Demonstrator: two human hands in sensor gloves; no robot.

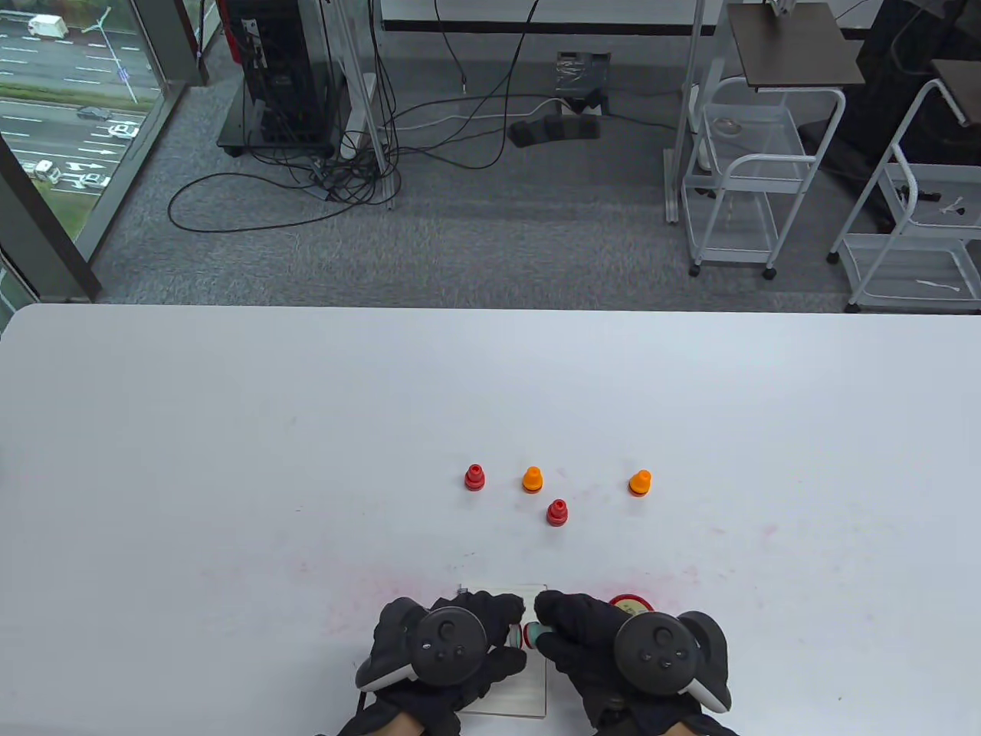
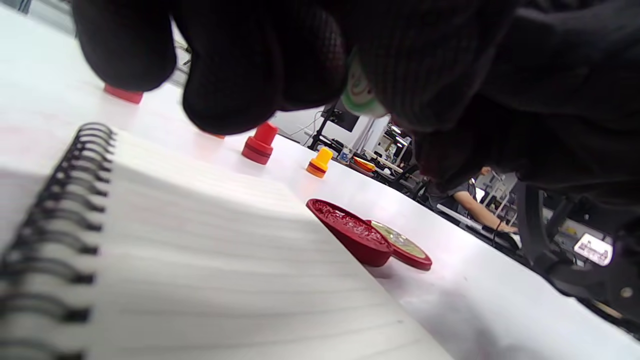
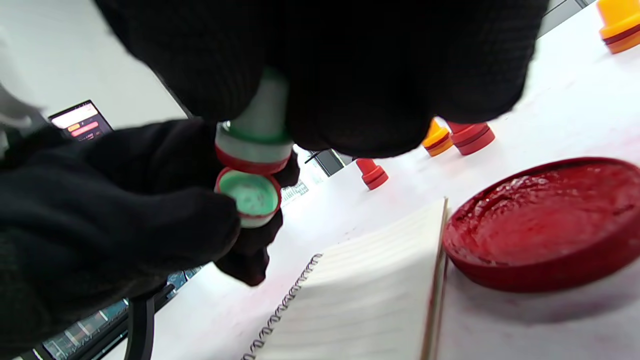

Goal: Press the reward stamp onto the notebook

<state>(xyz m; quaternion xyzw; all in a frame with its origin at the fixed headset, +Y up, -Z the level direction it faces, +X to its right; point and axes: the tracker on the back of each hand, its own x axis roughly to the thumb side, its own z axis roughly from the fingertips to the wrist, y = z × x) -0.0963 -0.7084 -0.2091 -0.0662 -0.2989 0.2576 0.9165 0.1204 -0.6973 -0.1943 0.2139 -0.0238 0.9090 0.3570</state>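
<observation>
Green-bodied, the reward stamp [image 3: 260, 125] sits pinched in the right hand [image 1: 605, 652] above the notebook [image 3: 370, 300], while the left hand [image 1: 452, 652] grips its pulled-off cap [image 3: 248, 198]. By my reading, uncapping is done; inking at the open red ink pad [image 3: 545, 225] and pressing remain. On the bench [image 1: 230, 460] stand two red stamps [image 1: 474, 478] and two orange stamps [image 1: 532, 480].

Right gloved hand [image 3: 350, 75] grips a green-and-white plastic stamp [image 3: 257, 125] while left gloved hand [image 3: 125, 225] pinches its round green cap [image 3: 248, 197] just below.
</observation>
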